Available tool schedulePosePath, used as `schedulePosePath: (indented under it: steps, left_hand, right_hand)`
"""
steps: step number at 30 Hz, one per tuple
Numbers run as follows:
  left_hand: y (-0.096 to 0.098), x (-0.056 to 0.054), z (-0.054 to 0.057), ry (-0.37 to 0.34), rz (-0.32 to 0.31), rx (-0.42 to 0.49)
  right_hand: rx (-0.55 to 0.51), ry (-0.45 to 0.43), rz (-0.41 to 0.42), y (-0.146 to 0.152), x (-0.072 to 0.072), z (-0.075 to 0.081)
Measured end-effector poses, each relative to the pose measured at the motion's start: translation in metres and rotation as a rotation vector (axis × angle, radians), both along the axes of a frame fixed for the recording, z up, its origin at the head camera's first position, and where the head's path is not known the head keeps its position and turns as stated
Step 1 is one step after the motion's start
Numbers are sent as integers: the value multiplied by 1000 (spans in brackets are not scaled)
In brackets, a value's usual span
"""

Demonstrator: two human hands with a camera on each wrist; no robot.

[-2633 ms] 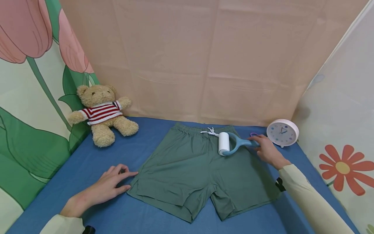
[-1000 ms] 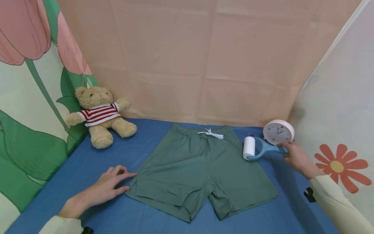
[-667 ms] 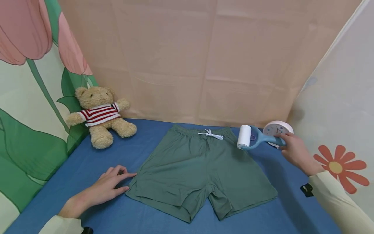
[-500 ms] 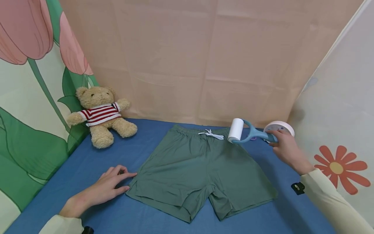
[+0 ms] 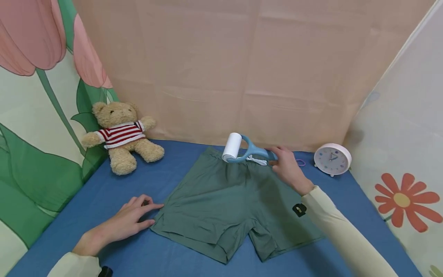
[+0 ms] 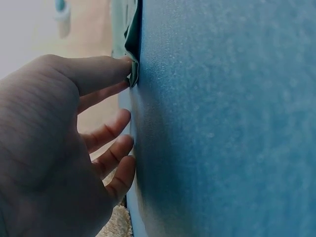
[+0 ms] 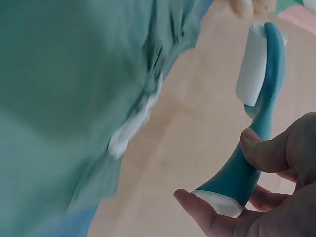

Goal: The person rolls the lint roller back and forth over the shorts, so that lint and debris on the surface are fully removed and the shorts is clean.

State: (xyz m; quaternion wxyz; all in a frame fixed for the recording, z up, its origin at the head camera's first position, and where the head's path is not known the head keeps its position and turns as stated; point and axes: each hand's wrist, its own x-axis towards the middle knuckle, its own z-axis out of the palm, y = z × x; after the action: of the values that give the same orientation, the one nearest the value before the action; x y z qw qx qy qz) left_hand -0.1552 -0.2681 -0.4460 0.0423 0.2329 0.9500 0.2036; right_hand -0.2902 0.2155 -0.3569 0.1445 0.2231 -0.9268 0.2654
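Green shorts (image 5: 221,204) with a white drawstring (image 5: 258,161) lie spread flat, waistband at the back. My right hand (image 5: 287,167) grips the blue handle of a lint roller (image 5: 232,147). Its white roll is above the left part of the waistband, and the right wrist view shows the lint roller (image 7: 253,64) lifted clear of the fabric. At the lower left corner of the shorts, my left hand (image 5: 126,219) rests with thumb and forefinger touching the edge. In the left wrist view, the thumb of this hand (image 6: 54,123) presses the fabric edge (image 6: 132,47), other fingers loosely bent.
Blue cloth (image 5: 138,257) covers the surface. A teddy bear (image 5: 121,134) in a striped shirt sits at the back left. At the back right stand a round pink clock (image 5: 333,159) and a small purple ring (image 5: 300,162). A beige curtain (image 5: 242,77) hangs behind.
The lint roller first moved right, off the shorts' right edge, then rose and swung left over the waistband in my right hand. My left hand has stayed in place.
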Motion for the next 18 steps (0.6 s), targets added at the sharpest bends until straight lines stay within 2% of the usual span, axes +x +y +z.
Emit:
schedulePosePath:
  steps: [8,18]
  left_hand:
    - [-2,-2,0,20,-5,14]
    - [0,1,1,1,2,10]
  right_hand:
    - [-22,-38,31,-59,-16,-11]
    - [47,-78,9,-99,-40,-26]
